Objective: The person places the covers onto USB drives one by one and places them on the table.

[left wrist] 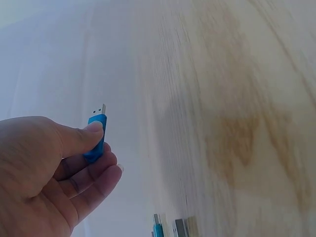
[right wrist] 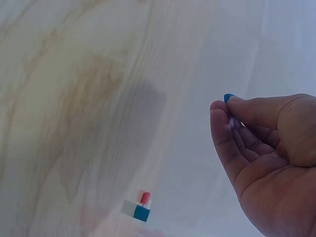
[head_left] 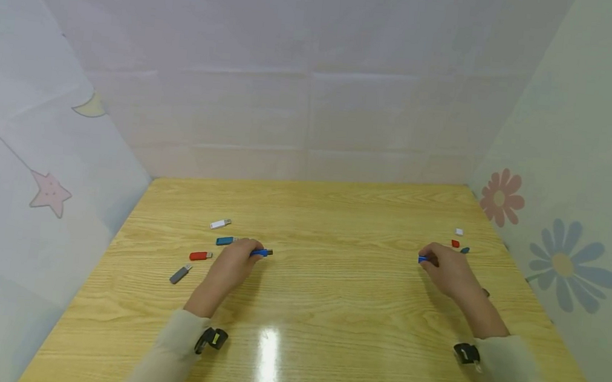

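My left hand (head_left: 235,262) pinches a bright blue USB stick (head_left: 261,252) between thumb and fingers. Its bare metal plug (left wrist: 101,109) points away from the fingertips, to the right in the head view. Over on the right side of the table, my right hand (head_left: 447,271) pinches a small blue cap (right wrist: 227,98); most of that cap is hidden by thumb and finger. Left of and behind the left hand lie a white USB stick (head_left: 219,224), a teal one (head_left: 224,241), a red one (head_left: 200,256) and a grey one (head_left: 180,274), plugs uncovered.
Beyond the right hand lie a white cap (head_left: 459,232), a red cap (head_left: 455,243) and a teal cap (head_left: 464,250). A dark cap (head_left: 485,292) shows beside the right wrist. The wooden table (head_left: 328,314) meets sheet-covered walls at the back and both sides.
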A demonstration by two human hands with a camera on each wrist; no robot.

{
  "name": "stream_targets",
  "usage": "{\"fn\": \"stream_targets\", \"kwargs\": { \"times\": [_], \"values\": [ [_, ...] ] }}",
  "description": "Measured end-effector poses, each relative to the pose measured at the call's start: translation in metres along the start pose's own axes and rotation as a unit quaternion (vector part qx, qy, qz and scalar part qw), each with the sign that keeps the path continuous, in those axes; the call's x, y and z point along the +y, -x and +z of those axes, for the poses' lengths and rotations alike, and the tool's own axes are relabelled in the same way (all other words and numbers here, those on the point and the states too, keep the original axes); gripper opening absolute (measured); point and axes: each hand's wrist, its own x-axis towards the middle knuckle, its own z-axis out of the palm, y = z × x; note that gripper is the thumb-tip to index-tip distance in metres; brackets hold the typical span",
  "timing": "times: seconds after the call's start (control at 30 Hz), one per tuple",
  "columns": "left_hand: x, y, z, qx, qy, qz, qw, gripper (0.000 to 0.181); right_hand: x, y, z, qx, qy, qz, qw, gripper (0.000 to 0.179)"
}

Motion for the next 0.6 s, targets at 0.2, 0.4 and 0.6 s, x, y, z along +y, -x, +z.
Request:
{"fn": "stream_targets", "kwargs": {
  "times": [0.2, 0.4, 0.6],
  "values": [
    [0.006, -0.004, 0.005, 0.002, 0.002, 0.008, 1.0, 0.014, -0.008, -0.003, 0.006, 0.004, -0.005, -0.01, 0.9999, 0.018],
    [0.012, -0.007, 0.011, 0.007, 0.004, 0.031, 0.9995, 0.014, -0.017, -0.004, 0.01, 0.007, -0.01, -0.018, 0.9998, 0.017],
    [0.019, -0.011, 0.015, 0.002, 0.021, 0.035, 0.9992, 0.015, -0.027, -0.005, 0.013, 0.016, -0.018, -0.029, 0.9993, 0.017]
  ]
}}
